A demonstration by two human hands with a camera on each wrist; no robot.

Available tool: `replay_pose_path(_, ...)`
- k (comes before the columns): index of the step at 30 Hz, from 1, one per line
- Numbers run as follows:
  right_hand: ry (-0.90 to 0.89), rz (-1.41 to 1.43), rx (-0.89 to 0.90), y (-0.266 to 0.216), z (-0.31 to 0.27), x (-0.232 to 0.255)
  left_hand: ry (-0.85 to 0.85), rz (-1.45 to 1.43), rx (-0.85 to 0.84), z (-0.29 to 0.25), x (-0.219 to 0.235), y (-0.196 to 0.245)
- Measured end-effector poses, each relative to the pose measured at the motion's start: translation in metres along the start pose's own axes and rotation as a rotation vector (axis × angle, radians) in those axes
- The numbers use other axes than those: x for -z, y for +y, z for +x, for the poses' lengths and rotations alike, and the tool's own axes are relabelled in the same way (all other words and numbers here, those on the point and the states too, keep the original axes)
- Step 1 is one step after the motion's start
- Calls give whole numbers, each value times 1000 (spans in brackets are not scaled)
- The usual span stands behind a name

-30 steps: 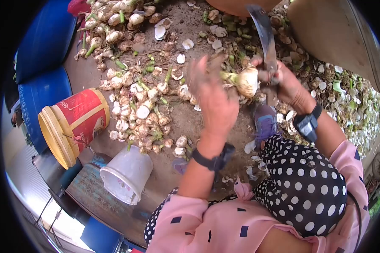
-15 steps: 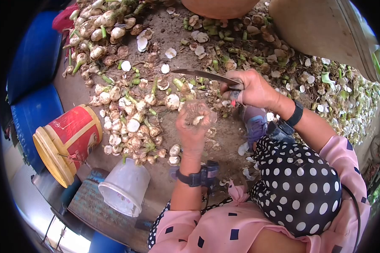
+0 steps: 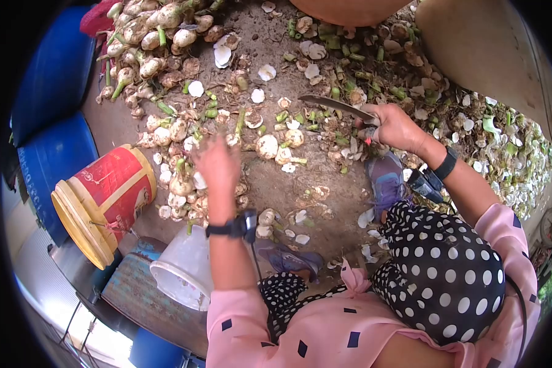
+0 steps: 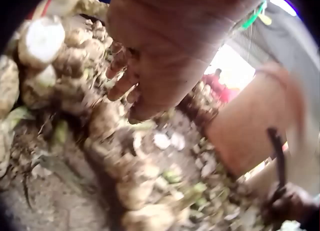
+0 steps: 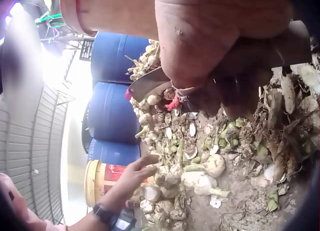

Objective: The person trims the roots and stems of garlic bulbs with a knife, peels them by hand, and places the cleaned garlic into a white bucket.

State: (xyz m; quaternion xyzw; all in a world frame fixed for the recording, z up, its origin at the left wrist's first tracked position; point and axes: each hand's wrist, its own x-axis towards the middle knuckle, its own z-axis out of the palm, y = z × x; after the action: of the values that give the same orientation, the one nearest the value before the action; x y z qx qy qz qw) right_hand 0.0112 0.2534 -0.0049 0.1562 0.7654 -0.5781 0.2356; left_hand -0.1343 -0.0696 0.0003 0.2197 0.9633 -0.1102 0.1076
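My right hand (image 3: 398,127) grips a knife (image 3: 334,105) by its handle, the dark curved blade pointing left over the ground. Blurred in the head view, my left hand (image 3: 218,164) reaches over a pile of soil-stained whitish bulbs (image 3: 181,184) with green stem stubs. In the right wrist view the left hand's fingers (image 5: 145,163) look extended above the bulbs. From the left wrist view they point down among the bulbs, with no bulb seen in their grasp. A few bulbs with cut stems (image 3: 267,147) lie on the ground between the hands.
A larger heap of bulbs (image 3: 144,49) lies at upper left. Cut stems and peelings (image 3: 515,159) cover the ground at right. A red and yellow bucket (image 3: 113,202), a white bucket (image 3: 184,270) and blue barrels (image 3: 58,172) stand left. Shoes (image 3: 386,175) are near the bulbs.
The bulb between the hands a second ago is out of them. My left hand has moved left over the pile, while the knife has swung from upright to pointing left.
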Motion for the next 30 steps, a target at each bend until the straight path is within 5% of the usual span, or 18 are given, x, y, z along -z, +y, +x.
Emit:
replay_pose_path(3,-13,-39,-81,0,-3,1,-68,111,-69,22,-38,7)
replay_pose_path(5,97,-56,3,-2,-9,0,-110,-160,133,25,-41,12)
replay_pose_path(6,71,-94,-26,-11,-11,-1,138,-290,80,18,-33,19)
replay_pose_path(7,77,-91,-33,-16,-12,-6,135,-292,70,8,-25,28)
replay_pose_path(9,207,-254,312,-28,-10,-15,-292,-1226,577,-10,31,73)
replay_pose_path(11,166,-345,398,-49,-10,-14,-325,-1654,357,-33,47,106)
replay_pose_path(13,186,-339,454,-49,-12,-10,-293,-1679,228,-52,57,122)
replay_pose_path(15,53,-495,240,-14,0,1,-248,-1695,106,-56,72,124)
replay_pose_path(17,36,-452,168,-2,-2,12,-138,-1436,-16,-45,89,117)
replay_pose_path(19,47,296,98,-25,-23,10,-164,-1339,17,-41,75,121)
replay_pose_path(20,6,404,93,-50,-30,9,-63,-1126,-223,-40,78,128)
replay_pose_path(21,25,363,247,-51,-27,3,45,-899,-456,-37,80,135)
replay_pose_path(23,0,353,254,-61,-34,3,62,-883,-463,-41,75,143)
replay_pose_path(25,159,166,433,-57,-35,-1,-33,-1567,36,-41,67,149)
replay_pose_path(26,313,-22,599,-55,-35,-5,-266,-1981,217,-45,74,149)
replay_pose_path(27,309,-22,599,-54,-35,-8,-265,-1982,221,-50,73,151)
replay_pose_path(29,416,-279,898,-53,-35,-14,-497,-2675,549,-58,66,158)
replay_pose_path(30,329,-410,863,-54,-42,-13,-368,-2493,324,-58,67,159)
